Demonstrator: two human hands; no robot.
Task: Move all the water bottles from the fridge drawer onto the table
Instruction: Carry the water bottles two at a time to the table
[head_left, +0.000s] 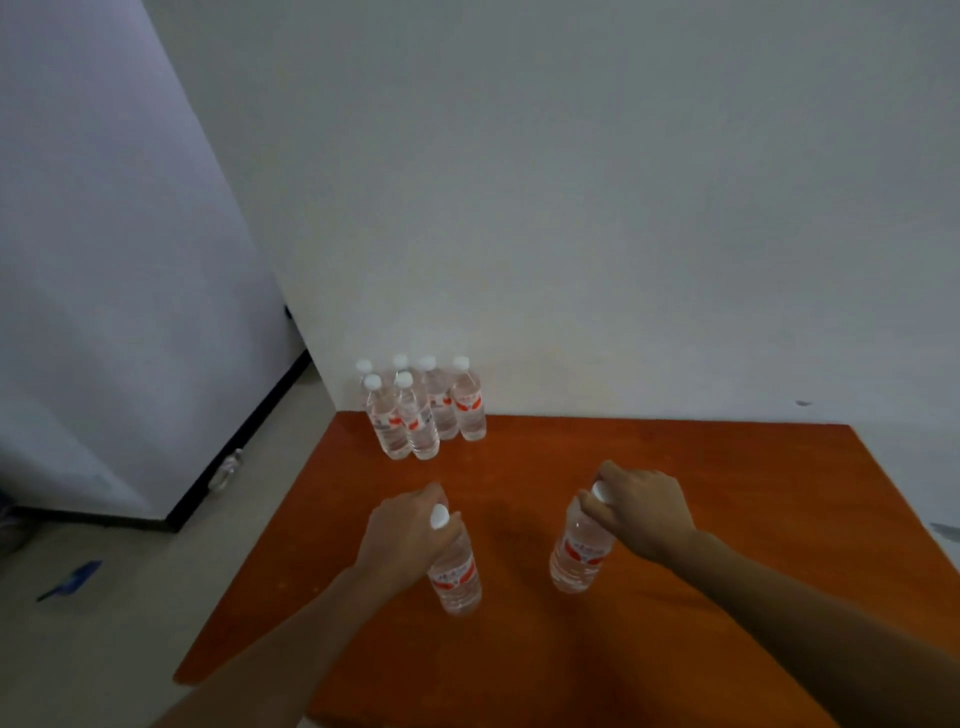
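My left hand grips the neck of a clear water bottle with a white cap and red label, standing upright on the orange-brown table. My right hand holds the neck of a second such bottle, also upright over the table's middle. Whether the two bottles' bases touch the tabletop I cannot tell. Several more bottles stand clustered at the table's far left corner against the wall. The fridge drawer is out of sight.
A large white appliance side with a black base fills the left, standing on the pale floor. A bottle-like object lies on the floor beside it. A blue item lies on the floor at left. A white wall backs the table.
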